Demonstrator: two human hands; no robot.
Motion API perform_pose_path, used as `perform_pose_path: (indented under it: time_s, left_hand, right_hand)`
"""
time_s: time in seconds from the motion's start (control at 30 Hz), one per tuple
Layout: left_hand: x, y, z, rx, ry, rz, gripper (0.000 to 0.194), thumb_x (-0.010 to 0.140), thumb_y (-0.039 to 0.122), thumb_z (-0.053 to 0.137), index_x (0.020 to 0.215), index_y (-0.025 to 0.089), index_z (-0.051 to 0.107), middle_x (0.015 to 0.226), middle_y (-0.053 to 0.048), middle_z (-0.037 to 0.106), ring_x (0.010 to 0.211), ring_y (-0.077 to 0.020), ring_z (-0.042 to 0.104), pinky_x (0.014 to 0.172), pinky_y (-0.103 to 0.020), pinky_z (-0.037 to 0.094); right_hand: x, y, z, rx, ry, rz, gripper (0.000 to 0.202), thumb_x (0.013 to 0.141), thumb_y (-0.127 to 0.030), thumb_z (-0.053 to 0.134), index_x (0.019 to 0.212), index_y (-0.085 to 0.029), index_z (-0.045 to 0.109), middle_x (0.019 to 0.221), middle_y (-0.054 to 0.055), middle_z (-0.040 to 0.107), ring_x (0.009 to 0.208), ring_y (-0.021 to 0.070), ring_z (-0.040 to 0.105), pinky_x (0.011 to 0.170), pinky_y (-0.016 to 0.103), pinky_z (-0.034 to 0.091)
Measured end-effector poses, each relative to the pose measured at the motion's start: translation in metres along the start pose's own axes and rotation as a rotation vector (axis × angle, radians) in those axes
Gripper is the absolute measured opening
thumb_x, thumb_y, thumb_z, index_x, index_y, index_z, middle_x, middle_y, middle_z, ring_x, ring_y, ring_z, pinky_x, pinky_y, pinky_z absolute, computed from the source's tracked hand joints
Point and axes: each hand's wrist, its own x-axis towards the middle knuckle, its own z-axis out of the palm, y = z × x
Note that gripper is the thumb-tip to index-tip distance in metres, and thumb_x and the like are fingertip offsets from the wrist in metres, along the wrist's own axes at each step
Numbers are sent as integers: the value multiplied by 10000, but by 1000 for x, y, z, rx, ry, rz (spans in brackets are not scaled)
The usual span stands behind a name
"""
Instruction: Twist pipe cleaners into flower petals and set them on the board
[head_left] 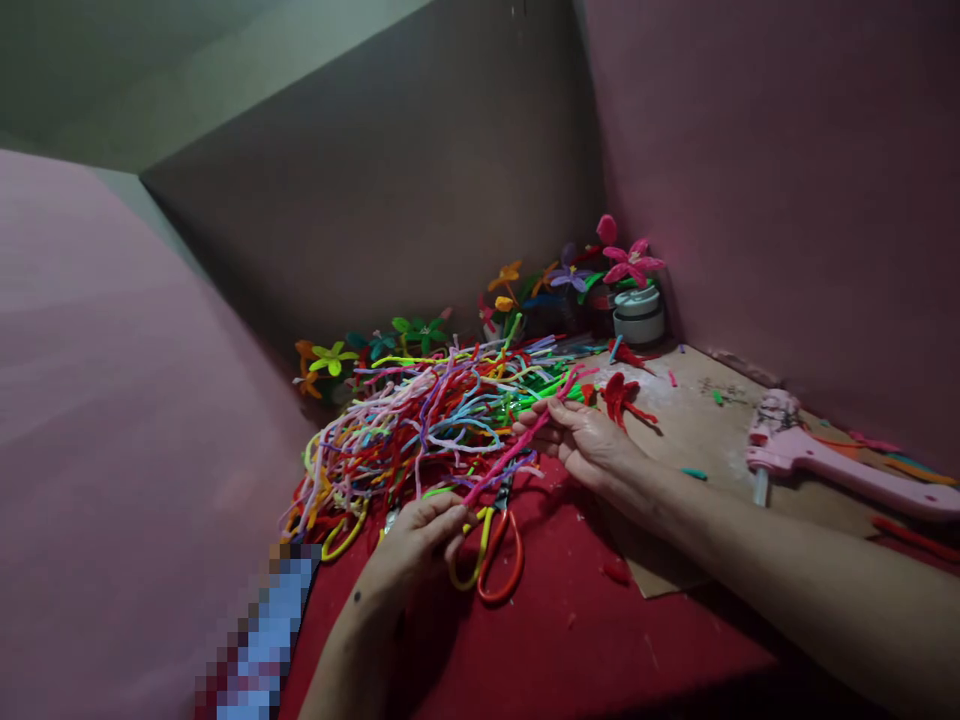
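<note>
Between my hands runs a bright pink pipe cleaner (504,462), held slanting up to the right; it may be more than one strand. My left hand (421,535) pinches its lower end. Thumb and fingers of my right hand (581,440) close on it near the upper end, where loose tips stick out. Just beneath it lie scissors with red and yellow handles (501,560), partly hidden by my left hand. Behind my hands spreads a tangled heap of many-coloured pipe cleaners (420,410).
A pink hot glue gun (832,465) rests on a brown board (675,540) at right, near a red pipe-cleaner piece (624,400). Finished flowers, including a pink one (634,263), stand along the back by a white round container (638,316). Red cloth (570,640) covers the table; walls enclose it.
</note>
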Motion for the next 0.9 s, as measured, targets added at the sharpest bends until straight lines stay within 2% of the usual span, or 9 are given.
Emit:
perform_pose_path:
  time_s: [0.17,0.37,0.5,0.57,0.73,0.8,0.9]
  left_hand:
    - [2,-7,-9,-89,107,13,270,711,394,605,822,150,578,515,53,452,400,-33,315,401,-159,210]
    - [-1,-7,-12,-13,201,54,288,717,428,583,723,141,557,456,68,407,361,-28,260,368,-168,157]
    - [-1,-10,-9,174,183,39,332,718,463,553,712,134,594,424,63,385,367,-51,282,384,-186,175]
    - [-1,-13,-7,258,173,64,327,733,455,532,714,137,606,472,51,414,415,-63,322,415,-189,218]
    - [-7,-10,-2,471,68,195,298,757,391,515,586,149,547,574,32,443,563,-89,378,535,-192,300]
    - [-11,-5,-2,462,51,188,301,758,395,510,581,153,532,557,35,435,541,-86,373,514,-191,292]
    - [-13,-1,-6,321,76,78,295,756,425,498,657,152,553,492,49,426,424,-66,342,420,-188,242]
  right_hand:
    - [2,4,-1,-10,-12,-14,88,810,-153,502,761,-134,573,664,56,648,669,157,632,678,325,491]
    - [3,4,-3,20,23,22,33,779,-160,547,778,-139,573,651,44,637,643,146,614,671,317,483]
    - [5,2,-5,64,55,23,36,788,-175,530,757,-159,542,622,23,599,607,127,579,605,288,469]
    - [5,2,-5,95,68,18,52,794,-169,517,742,-168,521,590,5,563,568,112,549,562,269,453]
    - [5,1,-4,71,30,56,65,782,-142,534,734,-164,495,455,-67,373,384,45,317,403,189,312]
    - [6,1,-4,85,31,81,55,785,-137,529,745,-155,495,448,-72,343,376,38,275,385,174,268]
    - [7,0,-4,130,23,66,39,798,-136,511,765,-152,498,456,-68,346,386,40,279,392,171,265]
